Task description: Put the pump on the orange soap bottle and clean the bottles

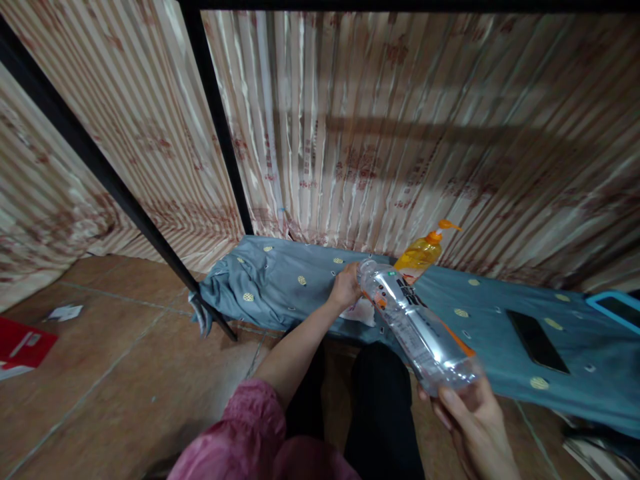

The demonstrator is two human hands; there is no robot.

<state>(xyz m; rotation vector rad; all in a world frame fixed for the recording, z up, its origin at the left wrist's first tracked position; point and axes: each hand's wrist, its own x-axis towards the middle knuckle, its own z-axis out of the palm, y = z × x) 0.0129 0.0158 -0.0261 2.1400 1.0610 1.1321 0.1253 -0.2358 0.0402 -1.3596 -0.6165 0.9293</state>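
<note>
A clear plastic bottle (pixel 417 327) with a silver, black and orange label is held tilted above the cloth-covered low shelf. My left hand (pixel 346 287) is closed near its neck end, at the upper left. Around the base, at the lower right, my right hand (pixel 470 413) is closed with the thumb on top. Behind the bottle stands a pump bottle (pixel 423 253) of yellow liquid with an orange pump head, partly hidden. A whitish piece (pixel 361 311), perhaps paper or cloth, lies below my left hand; its kind is unclear.
Blue-grey cloth (pixel 280 280) with yellow pineapple prints covers the shelf. A dark phone (pixel 536 340) and a blue-framed object (pixel 617 310) lie to the right. Black metal posts (pixel 220 120) rise at left before striped curtains (pixel 360 133). A red box (pixel 25 347) sits on the tiled floor.
</note>
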